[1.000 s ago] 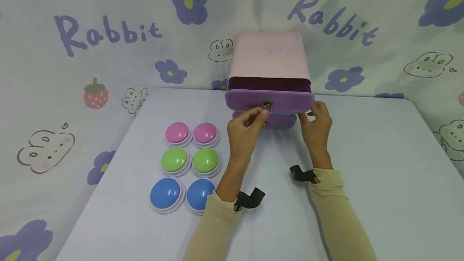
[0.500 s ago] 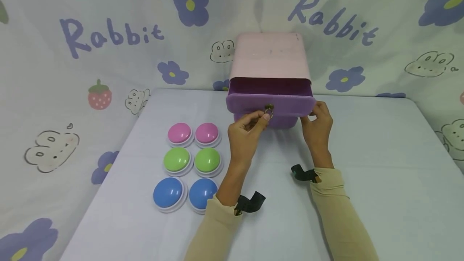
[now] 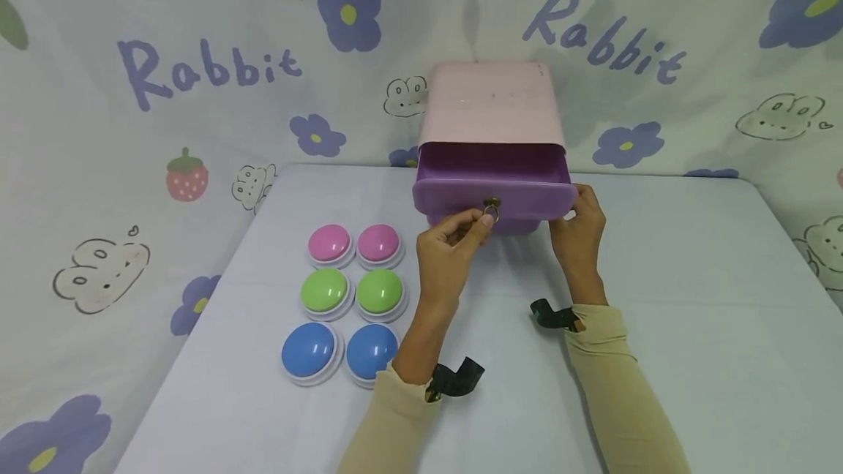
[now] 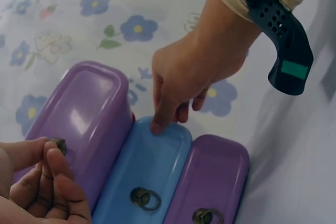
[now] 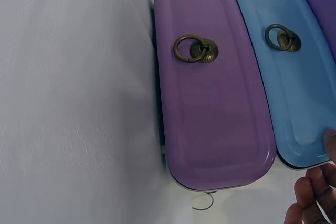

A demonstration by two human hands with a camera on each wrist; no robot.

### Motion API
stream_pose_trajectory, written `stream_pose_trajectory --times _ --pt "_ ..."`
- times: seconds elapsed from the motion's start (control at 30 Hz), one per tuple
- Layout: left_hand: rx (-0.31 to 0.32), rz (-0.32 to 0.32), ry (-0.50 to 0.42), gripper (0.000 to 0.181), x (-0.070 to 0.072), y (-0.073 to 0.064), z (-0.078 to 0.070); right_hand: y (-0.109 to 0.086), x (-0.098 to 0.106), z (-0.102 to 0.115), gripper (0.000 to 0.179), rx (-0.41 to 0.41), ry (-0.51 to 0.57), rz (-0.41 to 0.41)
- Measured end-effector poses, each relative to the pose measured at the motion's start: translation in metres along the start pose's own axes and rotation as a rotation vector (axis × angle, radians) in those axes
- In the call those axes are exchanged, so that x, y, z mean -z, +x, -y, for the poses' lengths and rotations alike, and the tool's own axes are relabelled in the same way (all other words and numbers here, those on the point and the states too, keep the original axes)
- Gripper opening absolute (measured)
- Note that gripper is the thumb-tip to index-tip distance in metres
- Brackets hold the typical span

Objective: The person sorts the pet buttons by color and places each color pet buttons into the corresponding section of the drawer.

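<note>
A small pink chest of drawers stands at the back of the table. Its top purple drawer is pulled partway out, and the part of its inside in sight is bare. My left hand pinches that drawer's brass ring pull between thumb and fingers. At the chest's right side, my right hand holds the end of the blue middle drawer, thumb on its front and fingers bent beside it. Below, the purple bottom drawer is closed, its ring pull untouched.
Left of my left arm, dome push buttons stand in pairs: pink, green and blue. My left sleeve overlaps the nearer right blue button. A patterned cloth hangs right behind the chest.
The top purple drawer has come further out toward me, with my left hand drawing its ring along. My right hand has stayed at the chest's side. The head view has shifted slightly.
</note>
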State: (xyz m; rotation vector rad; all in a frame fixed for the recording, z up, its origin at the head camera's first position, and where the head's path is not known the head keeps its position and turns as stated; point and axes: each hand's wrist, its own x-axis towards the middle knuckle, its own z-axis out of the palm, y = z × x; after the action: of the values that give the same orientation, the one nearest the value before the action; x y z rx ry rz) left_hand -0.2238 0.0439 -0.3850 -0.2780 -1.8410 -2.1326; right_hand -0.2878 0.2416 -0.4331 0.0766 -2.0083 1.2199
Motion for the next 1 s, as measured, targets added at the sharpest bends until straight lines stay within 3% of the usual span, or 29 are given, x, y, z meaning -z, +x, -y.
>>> stream_pose_trajectory --times 0.2,0.47,0.87,1.0 --pt "-0.011 0.008 0.011 0.019 0.002 -0.006 -0.003 0.002 -0.002 -0.002 0.015 0.041 -0.017 -0.008" --pt "-0.001 0.023 0.003 0.020 0.003 -0.013 -0.008 0.002 -0.001 -0.004 0.013 0.036 -0.079 -0.010" --pt "0.014 0.019 0.010 0.019 0.003 -0.019 -0.010 0.003 -0.001 -0.001 0.013 0.070 -0.090 -0.017" --pt "0.034 0.015 0.011 0.019 0.004 -0.025 -0.011 0.003 0.000 -0.001 0.014 0.088 -0.049 -0.022"
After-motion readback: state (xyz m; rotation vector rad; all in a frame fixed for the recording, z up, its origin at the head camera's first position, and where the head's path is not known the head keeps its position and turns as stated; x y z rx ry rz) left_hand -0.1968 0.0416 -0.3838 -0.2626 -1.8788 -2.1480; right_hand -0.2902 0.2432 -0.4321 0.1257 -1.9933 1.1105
